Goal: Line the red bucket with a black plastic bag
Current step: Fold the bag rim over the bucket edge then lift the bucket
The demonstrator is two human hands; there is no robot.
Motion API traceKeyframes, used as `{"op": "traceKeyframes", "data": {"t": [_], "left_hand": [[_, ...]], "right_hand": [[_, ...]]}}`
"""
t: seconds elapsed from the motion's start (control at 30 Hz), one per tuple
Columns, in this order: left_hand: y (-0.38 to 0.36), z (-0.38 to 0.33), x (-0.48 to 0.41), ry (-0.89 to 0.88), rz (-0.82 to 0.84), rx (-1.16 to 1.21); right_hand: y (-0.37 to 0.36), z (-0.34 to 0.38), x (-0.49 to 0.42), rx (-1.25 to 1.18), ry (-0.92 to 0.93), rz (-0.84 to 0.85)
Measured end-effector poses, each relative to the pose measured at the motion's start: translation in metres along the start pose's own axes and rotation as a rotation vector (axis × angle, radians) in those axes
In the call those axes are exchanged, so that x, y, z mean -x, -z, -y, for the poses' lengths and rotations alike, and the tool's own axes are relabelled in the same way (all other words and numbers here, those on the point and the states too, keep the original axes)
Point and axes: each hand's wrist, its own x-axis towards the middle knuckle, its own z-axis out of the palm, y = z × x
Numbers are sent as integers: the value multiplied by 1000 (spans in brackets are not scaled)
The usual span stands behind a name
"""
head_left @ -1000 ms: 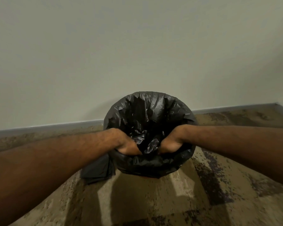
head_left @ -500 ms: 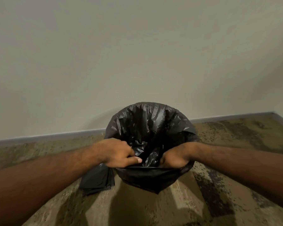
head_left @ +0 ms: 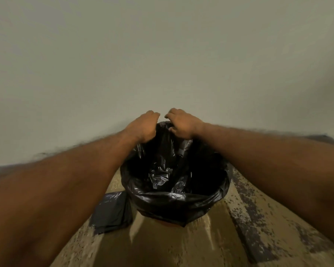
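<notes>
Both hands reach forward over the bucket to its far rim, side by side and nearly touching. Left hand [head_left: 144, 126]: palm down, fingers curled over the far edge of the bag [head_left: 174, 176], apparently gripping the plastic there, though the fingertips are hidden behind the hand. Right hand [head_left: 181, 123]: just right of the left hand, likewise knuckles up, fingers bent over the same far edge with the thumb pressed against the plastic; it grasps the bag's rim.

Below and between the two forearms, the bag sits open inside the bucket [head_left: 169, 224], its mouth folded outward over the near rim and hanging down the outer wall. Only a thin reddish sliver of the bucket shows under the bag's lower hem. The bag's interior is dark and crumpled.

Below the left forearm, beside the bucket, a flat black folded sheet [head_left: 112, 212] lies on the carpet [head_left: 181, 247]. Beyond the hands stands a plain pale wall [head_left: 162, 54].
</notes>
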Motion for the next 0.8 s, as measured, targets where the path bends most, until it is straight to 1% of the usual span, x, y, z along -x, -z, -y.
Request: {"op": "traceKeyframes", "data": {"t": [0.1,0.13,0.23,0.4,0.47,0.53,0.67,0.73,0.8], "left_hand": [[-11,5,-7,112,-6,19],[-14,8,-7,135,-3,41],[-23,17,-2,131,16,107],[-34,29,9,109,-4,81],[-33,32,9,116,10,93],[-31,34,12,135,37,111],[-25,37,21,197,113,175],[-22,38,27,253,126,263],[-25,40,36,321,108,391]], "right_hand": [[-12,-6,-18,-52,-101,110],[-17,-9,-20,-60,-115,123],[-30,-21,-19,-49,-95,73],[-42,-31,-8,61,-101,-34],[-42,-32,-5,105,-124,-45],[-37,-37,1,103,-178,-5],[-16,-55,22,-8,-315,132],[-10,-63,36,-66,-360,169],[-11,-67,51,-127,-402,164]]}}
